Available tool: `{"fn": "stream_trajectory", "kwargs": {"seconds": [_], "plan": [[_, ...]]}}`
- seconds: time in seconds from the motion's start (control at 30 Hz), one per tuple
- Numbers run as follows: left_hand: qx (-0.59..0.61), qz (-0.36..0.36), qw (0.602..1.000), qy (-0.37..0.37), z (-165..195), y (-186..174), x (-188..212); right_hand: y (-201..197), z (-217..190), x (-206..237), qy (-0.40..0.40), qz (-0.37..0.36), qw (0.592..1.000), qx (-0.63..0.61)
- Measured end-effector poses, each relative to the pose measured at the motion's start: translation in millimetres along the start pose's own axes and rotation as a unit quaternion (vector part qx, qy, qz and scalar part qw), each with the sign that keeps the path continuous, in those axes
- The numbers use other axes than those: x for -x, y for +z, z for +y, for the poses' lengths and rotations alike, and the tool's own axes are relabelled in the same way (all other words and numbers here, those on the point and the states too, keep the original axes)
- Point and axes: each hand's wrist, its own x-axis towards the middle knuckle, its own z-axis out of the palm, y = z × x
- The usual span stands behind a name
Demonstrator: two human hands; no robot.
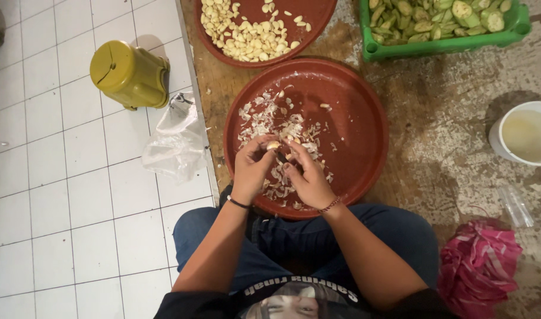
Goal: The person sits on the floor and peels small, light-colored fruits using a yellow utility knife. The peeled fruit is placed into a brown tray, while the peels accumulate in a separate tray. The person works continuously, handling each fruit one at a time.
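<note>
Both hands pinch one garlic clove [273, 145] over red tray [353, 118]: left hand [251, 168] fingers at 12 o'clock end, right hand [308, 177] w/ narrow fingers. Prob. light, firm, skin slippery.

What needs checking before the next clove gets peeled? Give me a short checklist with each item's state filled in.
1. Clove held in the fingers: ok. The left hand pinches a garlic clove, and the right hand works at it.
2. Skins landing in the tray: ok. Garlic skins lie in the near red tray.
3. Room for peeled cloves: ok. The far red tray holds peeled cloves on one side only.
4. Unpeeled cloves left to do: cannot tell, none stand out among the skins.
5. Clove fully peeled: cannot tell, fingers cover it.
</note>
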Motion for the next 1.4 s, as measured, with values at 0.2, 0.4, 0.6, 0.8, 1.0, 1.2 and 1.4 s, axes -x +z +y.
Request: {"fn": "stream_trajectory", "kwargs": {"seconds": [0.2,0.4,0.6,0.8,1.0,1.2,1.4], "plan": [[-0.047,-0.028,0.998,-0.021,7,-7,-1,-1,-3,1,0.000,-0.003,0.999,0.035],[-0.037,-0.025,0.998,-0.047,9,-9,0,-1,-6,1,-0.014,0.002,0.999,0.030],[-0.033,-0.019,0.998,-0.056,4,-11,0,0,-6,3,0.003,-0.004,1.000,0.026],[-0.005,-0.026,0.997,-0.079,4,-14,-1,-1,-1,3,-0.004,-0.012,1.000,0.017],[-0.026,-0.041,0.994,-0.094,7,-18,-1,0,4,4,-0.002,-0.012,0.999,0.037],[0.002,-0.040,0.996,-0.083,3,-10,1,-3,7,4,-0.040,0.000,0.998,0.041],[-0.013,-0.048,0.995,-0.083,-2,-4,4,-3,17,2,-0.038,0.020,0.999,0.033]]}}
